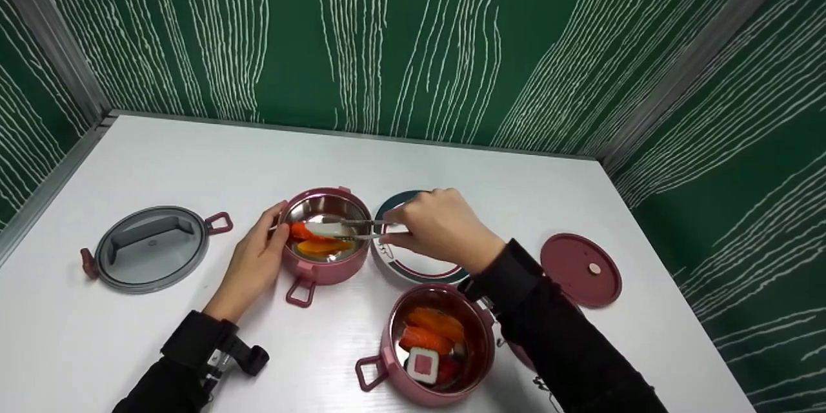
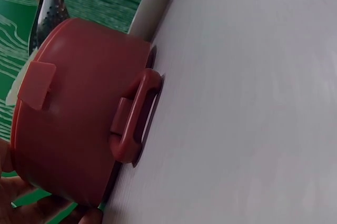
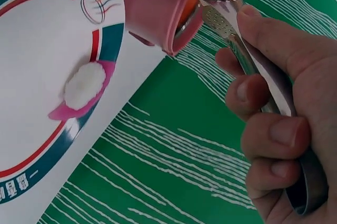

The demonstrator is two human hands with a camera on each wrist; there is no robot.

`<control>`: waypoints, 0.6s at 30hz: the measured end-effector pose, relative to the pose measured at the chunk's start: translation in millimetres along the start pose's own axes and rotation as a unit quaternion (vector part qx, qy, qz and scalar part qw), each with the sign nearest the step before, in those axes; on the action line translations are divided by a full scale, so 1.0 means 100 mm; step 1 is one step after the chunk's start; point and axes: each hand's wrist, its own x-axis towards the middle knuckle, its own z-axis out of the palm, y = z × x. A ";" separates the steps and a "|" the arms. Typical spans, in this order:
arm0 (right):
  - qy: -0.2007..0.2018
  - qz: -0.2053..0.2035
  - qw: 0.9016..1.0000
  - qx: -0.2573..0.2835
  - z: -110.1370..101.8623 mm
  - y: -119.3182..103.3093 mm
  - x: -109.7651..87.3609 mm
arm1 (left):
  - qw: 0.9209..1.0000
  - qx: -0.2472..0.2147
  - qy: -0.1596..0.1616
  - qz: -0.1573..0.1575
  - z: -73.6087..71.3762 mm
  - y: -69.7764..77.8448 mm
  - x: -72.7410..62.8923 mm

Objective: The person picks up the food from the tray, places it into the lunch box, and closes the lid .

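My left hand (image 1: 255,255) holds the left side of a pink pot (image 1: 332,271), its thumb at the rim. In the left wrist view its fingers lie along the pot's wall. My right hand (image 1: 439,229) grips metal tongs (image 3: 253,60) from the right. Their perforated tips are over the pot's opening, around a toy sushi piece (image 1: 326,229) with white rice and an orange topping. A yellow-orange piece (image 1: 322,246) lies inside the pot. Beside the pot, partly behind my right hand, is a plate (image 1: 423,262) bearing a white-and-pink sushi piece (image 3: 85,88).
A second pink pot (image 1: 393,361) in front holds orange sushi pieces (image 1: 426,339) and a square roll (image 1: 423,364). A grey lid (image 1: 151,258) lies at left, a dark red lid (image 1: 574,261) at right. Another reddish thing (image 1: 519,352) is mostly under my right sleeve.
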 end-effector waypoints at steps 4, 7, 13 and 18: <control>-0.014 -0.002 1.000 -0.012 0.07 -0.09 0.08 | 1.000 -0.004 -0.001 -0.003 -0.01 0.01 0.00; -0.028 -0.004 0.999 -0.019 0.10 -0.13 0.10 | 1.000 0.003 0.002 -0.002 -0.01 0.02 0.00; -0.025 -0.010 1.000 -0.011 0.11 -0.15 0.11 | 1.000 0.015 0.008 0.004 -0.01 0.02 0.01; -0.022 -0.009 1.000 0.011 0.10 -0.13 0.11 | 1.000 0.018 0.009 0.002 -0.01 0.01 0.01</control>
